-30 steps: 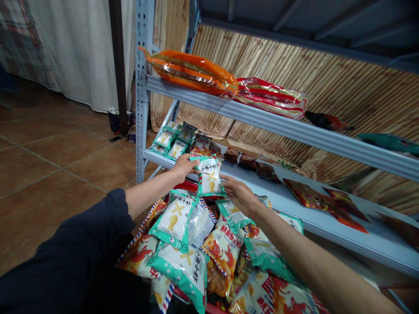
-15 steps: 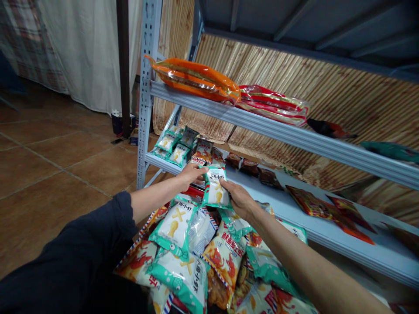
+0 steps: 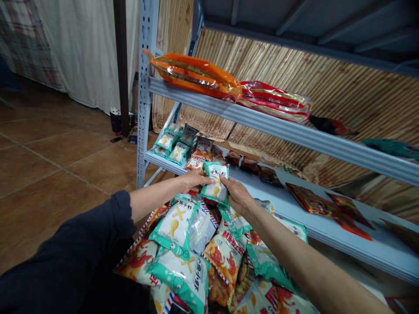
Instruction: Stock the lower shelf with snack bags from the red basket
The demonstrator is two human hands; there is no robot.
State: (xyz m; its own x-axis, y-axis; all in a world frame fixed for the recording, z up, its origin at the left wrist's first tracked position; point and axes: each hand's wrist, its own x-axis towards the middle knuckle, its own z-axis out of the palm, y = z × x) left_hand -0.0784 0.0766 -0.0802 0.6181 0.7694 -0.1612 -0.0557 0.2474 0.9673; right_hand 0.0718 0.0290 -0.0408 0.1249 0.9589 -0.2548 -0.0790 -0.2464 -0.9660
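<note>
A green-and-white snack bag (image 3: 214, 192) is gripped between my two hands, its printed front facing me. My left hand (image 3: 194, 179) holds its left side, thumb across the front. At the right edge, my right hand (image 3: 238, 194) pinches it with thumb on the face; the fingers behind are hidden. Below lies a heap of snack bags: a green-and-white one (image 3: 175, 220), another green-and-white one (image 3: 183, 274), and an orange-and-white one (image 3: 225, 250). Just beyond my hands, several small green bags (image 3: 178, 151) and red-and-white bags (image 3: 203, 148) rest on the lower shelf.
A metal rack with a perforated post (image 3: 144, 100) stands ahead. Its middle shelf edge (image 3: 262, 120) crosses above my hands, bearing an orange bag (image 3: 196, 76) and a red bag (image 3: 275, 100). Dark red packets (image 3: 309, 198) lie on the lower shelf. Tiled floor (image 3: 49, 174) extends left.
The held bag has shifted slightly down and left. My left thumb has moved from its upper left edge onto its front. My right hand keeps its hold.
</note>
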